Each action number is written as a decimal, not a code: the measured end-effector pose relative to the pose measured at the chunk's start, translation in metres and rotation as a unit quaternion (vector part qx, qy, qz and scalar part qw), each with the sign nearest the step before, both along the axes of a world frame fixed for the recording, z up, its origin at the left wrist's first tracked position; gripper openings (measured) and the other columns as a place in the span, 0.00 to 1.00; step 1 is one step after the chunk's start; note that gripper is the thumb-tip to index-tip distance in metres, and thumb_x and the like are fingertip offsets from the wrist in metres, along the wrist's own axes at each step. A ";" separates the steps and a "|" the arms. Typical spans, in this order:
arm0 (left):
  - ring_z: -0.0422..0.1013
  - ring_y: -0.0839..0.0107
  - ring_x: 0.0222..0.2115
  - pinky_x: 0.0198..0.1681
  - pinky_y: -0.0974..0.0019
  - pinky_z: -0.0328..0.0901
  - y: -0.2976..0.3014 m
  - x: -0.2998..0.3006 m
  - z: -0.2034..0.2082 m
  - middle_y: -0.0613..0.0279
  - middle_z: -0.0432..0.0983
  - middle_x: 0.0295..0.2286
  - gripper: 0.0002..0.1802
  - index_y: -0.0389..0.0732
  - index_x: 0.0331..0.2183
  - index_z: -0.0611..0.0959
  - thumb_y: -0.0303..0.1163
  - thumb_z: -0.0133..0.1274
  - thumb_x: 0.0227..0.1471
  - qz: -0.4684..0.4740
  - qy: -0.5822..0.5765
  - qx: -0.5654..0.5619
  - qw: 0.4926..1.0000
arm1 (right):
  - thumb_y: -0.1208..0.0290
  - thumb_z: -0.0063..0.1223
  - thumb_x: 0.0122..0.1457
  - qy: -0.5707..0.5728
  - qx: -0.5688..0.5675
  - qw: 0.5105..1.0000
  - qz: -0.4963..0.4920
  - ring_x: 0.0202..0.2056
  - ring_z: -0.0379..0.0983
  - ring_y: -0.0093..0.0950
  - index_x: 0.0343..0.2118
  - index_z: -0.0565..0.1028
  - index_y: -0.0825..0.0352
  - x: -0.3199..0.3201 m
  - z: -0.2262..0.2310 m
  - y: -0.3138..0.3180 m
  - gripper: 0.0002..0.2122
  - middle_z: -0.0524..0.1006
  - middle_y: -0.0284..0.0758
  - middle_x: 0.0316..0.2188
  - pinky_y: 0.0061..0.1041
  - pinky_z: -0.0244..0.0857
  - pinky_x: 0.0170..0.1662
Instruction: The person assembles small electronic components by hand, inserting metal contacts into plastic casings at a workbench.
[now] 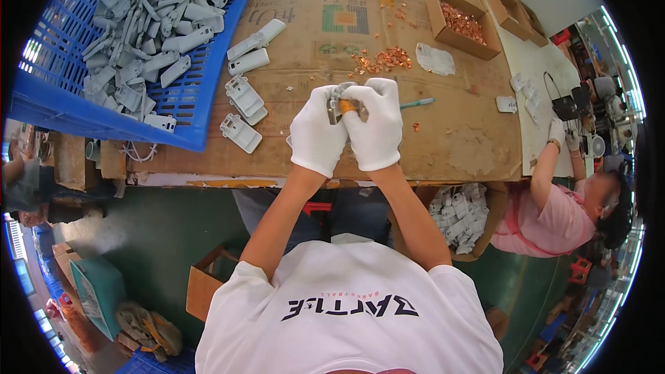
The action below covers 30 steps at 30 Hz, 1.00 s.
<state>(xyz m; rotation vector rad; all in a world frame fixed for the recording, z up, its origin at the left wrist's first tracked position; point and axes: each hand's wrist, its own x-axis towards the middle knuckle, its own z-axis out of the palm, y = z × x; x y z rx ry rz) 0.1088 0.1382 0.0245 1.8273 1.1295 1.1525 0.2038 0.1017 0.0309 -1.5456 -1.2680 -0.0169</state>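
Note:
My two hands, in white knit gloves, meet over the near part of a cardboard-covered table. Closed fingers of my left hand [317, 131] grip a small grey plastic part [337, 108], mostly covered by the gloves. My right hand [377, 128] is closed against it. An orange-yellow bit [347, 106] shows between the hands; what it is I cannot tell. Beside my right hand lies a thin teal stick [418, 103], its left end hidden. Left of my hands rest grey plastic housings [245, 99], some paired. Beyond is a pile of small copper-coloured pieces [384, 60].
A blue crate [197, 114] heaped with grey housings overlaps the table's left side. A cardboard box [435, 22] of copper pieces stands far right, near a crumpled white bag [435, 59]. Below the edge sits a box of white parts [460, 218]. A co-worker [547, 211] works at right.

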 end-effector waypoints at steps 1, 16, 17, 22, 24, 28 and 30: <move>0.77 0.55 0.32 0.35 0.62 0.70 -0.002 0.000 0.000 0.53 0.78 0.29 0.18 0.42 0.40 0.77 0.25 0.60 0.44 -0.014 -0.003 0.006 1.000 | 0.82 0.58 0.43 0.056 -0.024 0.998 -0.008 0.34 0.73 0.33 0.34 0.77 0.63 -0.001 0.005 -0.003 0.13 0.71 0.36 0.33 0.29 0.68 0.36; 0.76 0.50 0.27 0.31 0.55 0.70 -0.154 -0.061 -0.044 0.48 0.78 0.24 0.07 0.40 0.33 0.77 0.23 0.51 0.47 -0.253 0.234 -0.255 0.903 | 0.77 0.53 0.49 0.113 -0.473 0.863 0.139 0.32 0.72 0.46 0.28 0.72 0.65 -0.012 -0.030 -0.191 0.04 0.74 0.43 0.29 0.39 0.67 0.35; 0.76 0.50 0.28 0.31 0.55 0.70 -0.161 -0.063 -0.044 0.47 0.78 0.24 0.08 0.39 0.34 0.77 0.24 0.51 0.48 -0.259 0.234 -0.269 0.897 | 0.77 0.51 0.50 0.102 -0.472 0.867 0.120 0.32 0.72 0.47 0.27 0.71 0.66 -0.017 -0.031 -0.200 0.02 0.74 0.43 0.28 0.40 0.66 0.35; 0.75 0.47 0.28 0.34 0.51 0.69 -0.168 -0.063 -0.044 0.45 0.78 0.25 0.06 0.40 0.34 0.76 0.26 0.49 0.50 -0.282 0.245 -0.252 0.893 | 0.79 0.50 0.49 0.095 -0.454 0.880 0.107 0.32 0.73 0.46 0.30 0.73 0.67 -0.020 -0.040 -0.215 0.05 0.74 0.44 0.28 0.38 0.67 0.35; 0.75 0.46 0.29 0.35 0.48 0.69 -0.168 -0.063 -0.045 0.44 0.77 0.25 0.05 0.40 0.34 0.75 0.27 0.48 0.52 -0.290 0.242 -0.255 0.890 | 0.81 0.51 0.48 0.096 -0.443 0.885 0.104 0.31 0.73 0.46 0.32 0.75 0.68 -0.019 -0.041 -0.218 0.07 0.74 0.45 0.27 0.36 0.67 0.35; 0.75 0.46 0.29 0.35 0.48 0.68 -0.163 -0.059 -0.038 0.45 0.78 0.26 0.05 0.41 0.34 0.75 0.28 0.48 0.52 -0.277 0.255 -0.238 0.896 | 0.77 0.49 0.53 0.133 -0.460 0.862 0.165 0.39 0.73 0.46 0.45 0.74 0.66 -0.011 -0.025 -0.215 0.15 0.76 0.45 0.38 0.36 0.68 0.43; 0.75 0.48 0.29 0.33 0.52 0.70 -0.162 -0.059 -0.040 0.47 0.78 0.25 0.05 0.42 0.33 0.78 0.27 0.51 0.50 -0.256 0.238 -0.228 0.909 | 0.76 0.48 0.54 0.138 -0.460 0.857 0.185 0.40 0.72 0.46 0.47 0.72 0.64 -0.009 -0.022 -0.214 0.16 0.74 0.44 0.38 0.37 0.67 0.43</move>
